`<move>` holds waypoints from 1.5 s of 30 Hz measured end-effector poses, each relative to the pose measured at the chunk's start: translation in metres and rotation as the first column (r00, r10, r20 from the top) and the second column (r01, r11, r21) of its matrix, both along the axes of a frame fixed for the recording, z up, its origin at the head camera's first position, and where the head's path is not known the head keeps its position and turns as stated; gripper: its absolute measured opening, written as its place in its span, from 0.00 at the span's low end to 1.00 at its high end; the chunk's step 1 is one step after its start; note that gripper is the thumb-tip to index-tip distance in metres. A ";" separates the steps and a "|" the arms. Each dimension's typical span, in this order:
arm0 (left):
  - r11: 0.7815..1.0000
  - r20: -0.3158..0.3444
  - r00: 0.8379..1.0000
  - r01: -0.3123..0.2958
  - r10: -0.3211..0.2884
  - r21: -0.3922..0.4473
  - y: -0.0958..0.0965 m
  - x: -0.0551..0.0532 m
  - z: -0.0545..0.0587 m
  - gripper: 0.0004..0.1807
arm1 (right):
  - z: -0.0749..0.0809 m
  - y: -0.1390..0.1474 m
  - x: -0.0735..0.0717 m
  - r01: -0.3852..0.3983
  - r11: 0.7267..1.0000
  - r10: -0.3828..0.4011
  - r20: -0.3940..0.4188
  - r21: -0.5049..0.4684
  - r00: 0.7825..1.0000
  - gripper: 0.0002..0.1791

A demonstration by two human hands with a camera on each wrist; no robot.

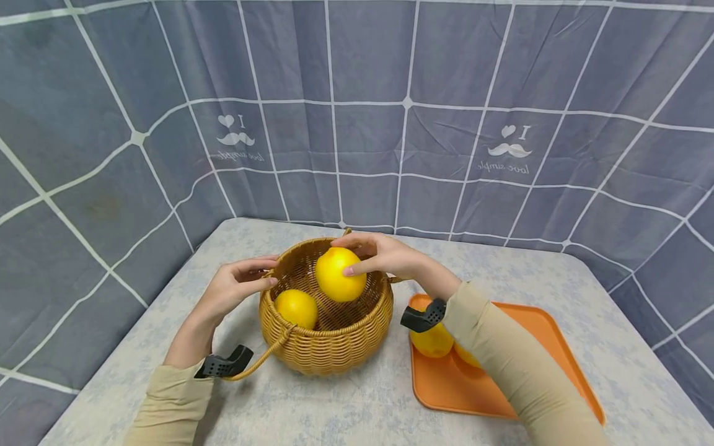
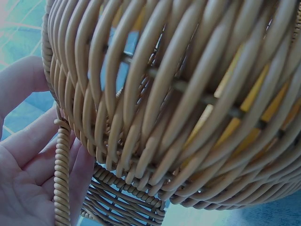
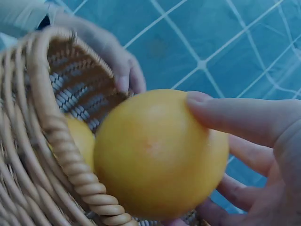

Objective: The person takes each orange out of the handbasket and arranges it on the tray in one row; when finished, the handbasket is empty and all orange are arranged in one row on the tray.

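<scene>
A brown wicker basket [image 1: 329, 350] stands on the table, and one round yellow fruit [image 1: 296, 308] lies inside it at the left. My right hand [image 1: 385, 254] holds a second yellow fruit [image 1: 339, 275], much like a citrus, over the basket's opening, thumb on its near side and fingers behind. In the right wrist view this held fruit [image 3: 160, 153] hides part of the basket's rim. My left hand [image 1: 234, 288] grips the left rim of the basket. Close by in the left wrist view, the wrapped handle [image 2: 62, 174] hangs down across the fingers.
An orange tray [image 1: 463, 396] lies on the table right of the basket. Yellow fruits [image 1: 435, 341] rest on it, partly hidden by my right forearm. The basket's handle [image 1: 259, 360] is folded down toward my left wrist. A grey checked curtain [image 1: 368, 142] hangs behind the table.
</scene>
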State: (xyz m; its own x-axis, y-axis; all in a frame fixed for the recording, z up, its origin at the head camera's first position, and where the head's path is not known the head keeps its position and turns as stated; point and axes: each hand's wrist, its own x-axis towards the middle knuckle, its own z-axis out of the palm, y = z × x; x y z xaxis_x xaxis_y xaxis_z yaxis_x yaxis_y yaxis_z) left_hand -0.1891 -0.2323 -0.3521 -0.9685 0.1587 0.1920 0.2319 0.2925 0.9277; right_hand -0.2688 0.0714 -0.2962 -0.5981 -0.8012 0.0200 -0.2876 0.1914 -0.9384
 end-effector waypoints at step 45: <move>1.000 -0.003 1.000 -0.020 0.020 -0.009 -0.001 -0.001 -0.002 0.23 | -0.031 0.226 0.082 0.497 0.833 -0.495 0.076 -0.241 0.866 0.24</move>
